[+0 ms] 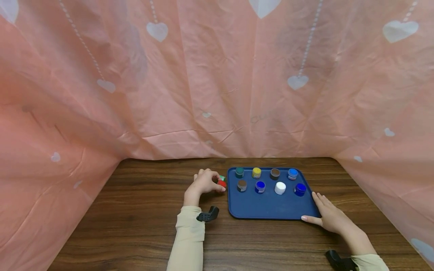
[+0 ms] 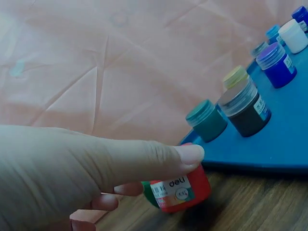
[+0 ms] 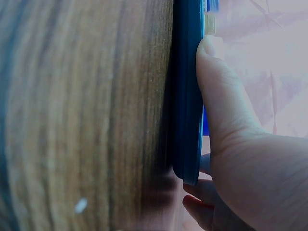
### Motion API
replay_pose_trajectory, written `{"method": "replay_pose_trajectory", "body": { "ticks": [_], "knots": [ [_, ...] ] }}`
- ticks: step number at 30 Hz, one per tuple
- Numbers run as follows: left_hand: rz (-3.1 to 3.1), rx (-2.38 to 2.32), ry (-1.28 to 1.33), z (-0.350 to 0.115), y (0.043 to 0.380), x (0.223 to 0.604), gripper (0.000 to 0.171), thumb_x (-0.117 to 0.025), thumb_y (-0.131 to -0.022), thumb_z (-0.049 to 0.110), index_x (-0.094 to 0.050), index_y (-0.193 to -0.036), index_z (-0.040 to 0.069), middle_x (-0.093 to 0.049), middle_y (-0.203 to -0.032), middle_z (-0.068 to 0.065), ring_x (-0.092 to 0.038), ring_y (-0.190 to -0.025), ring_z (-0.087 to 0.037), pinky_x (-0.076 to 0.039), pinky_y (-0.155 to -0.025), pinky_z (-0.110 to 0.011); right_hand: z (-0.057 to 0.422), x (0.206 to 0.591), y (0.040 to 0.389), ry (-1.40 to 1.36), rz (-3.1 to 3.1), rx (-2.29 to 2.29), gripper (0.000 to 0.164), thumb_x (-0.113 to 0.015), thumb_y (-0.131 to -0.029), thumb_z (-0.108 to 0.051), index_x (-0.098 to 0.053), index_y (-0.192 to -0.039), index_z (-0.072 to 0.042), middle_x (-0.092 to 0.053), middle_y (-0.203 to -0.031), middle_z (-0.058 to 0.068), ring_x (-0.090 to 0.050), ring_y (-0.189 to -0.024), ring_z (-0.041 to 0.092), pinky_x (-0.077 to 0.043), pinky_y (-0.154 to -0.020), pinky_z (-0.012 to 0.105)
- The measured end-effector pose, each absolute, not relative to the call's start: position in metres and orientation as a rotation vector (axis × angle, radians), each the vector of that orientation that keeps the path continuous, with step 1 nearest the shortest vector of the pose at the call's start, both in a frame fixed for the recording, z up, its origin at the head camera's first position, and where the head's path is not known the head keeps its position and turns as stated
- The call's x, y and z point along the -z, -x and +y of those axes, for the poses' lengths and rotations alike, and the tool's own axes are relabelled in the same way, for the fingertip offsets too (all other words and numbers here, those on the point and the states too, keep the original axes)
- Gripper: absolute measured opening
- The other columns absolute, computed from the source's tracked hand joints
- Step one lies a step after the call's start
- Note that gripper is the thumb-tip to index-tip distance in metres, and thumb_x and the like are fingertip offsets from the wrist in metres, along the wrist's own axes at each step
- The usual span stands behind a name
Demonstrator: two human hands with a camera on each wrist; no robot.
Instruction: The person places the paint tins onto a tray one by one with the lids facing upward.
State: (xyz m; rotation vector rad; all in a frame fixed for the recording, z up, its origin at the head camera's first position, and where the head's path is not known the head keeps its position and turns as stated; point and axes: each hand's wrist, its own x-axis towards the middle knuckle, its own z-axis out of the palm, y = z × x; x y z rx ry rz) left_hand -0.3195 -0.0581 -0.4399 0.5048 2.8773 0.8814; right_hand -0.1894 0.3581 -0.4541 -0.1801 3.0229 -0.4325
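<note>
My left hand is at the tray's left edge, with thumb and fingers around a red paint jar. In the left wrist view the thumb lies across the top of this jar, which bears a white label. A green jar is just behind it, mostly hidden. The blue tray holds two rows of paint jars: green, yellow, brown, blue and a white one. My right hand touches the tray's front right corner, thumb at the front edge, straight fingers along the right side.
The tray lies on a dark wood-grain table. A pink curtain with white hearts hangs behind the table and along both sides. A black wrist device sits on the left sleeve.
</note>
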Motion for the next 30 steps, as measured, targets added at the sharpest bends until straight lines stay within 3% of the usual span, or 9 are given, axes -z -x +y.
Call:
{"method": "replay_pose_trajectory", "body": {
  "ticks": [10,30],
  "knots": [
    [2.899,-0.96,-0.631,-0.039,0.314,0.43,0.029,-0.081,-0.075,0.046,-0.069,-0.09,0.025,-0.06,-0.103,-0.003,-0.042,-0.11,-0.027,-0.028,-0.097,-0.05,0.359,0.454,0.189,0.187,3.034,0.427,0.106,-0.067,-0.083,-0.057,-0.024,-0.144,0.017,-0.023,-0.145,0.046,-0.025,-0.132,0.062,-0.027,-0.102,0.072],
    [3.064,-0.819,-0.958,0.016,0.295,0.419,0.042,-0.069,-0.077,0.065,-0.063,-0.092,0.026,-0.062,-0.097,0.004,-0.048,-0.097,-0.014,-0.036,-0.086,-0.033,0.357,0.454,0.19,0.173,3.029,0.43,0.107,-0.067,-0.082,-0.059,-0.024,-0.145,0.017,-0.023,-0.145,0.046,-0.024,-0.133,0.062,-0.026,-0.104,0.071]
  ]
}}
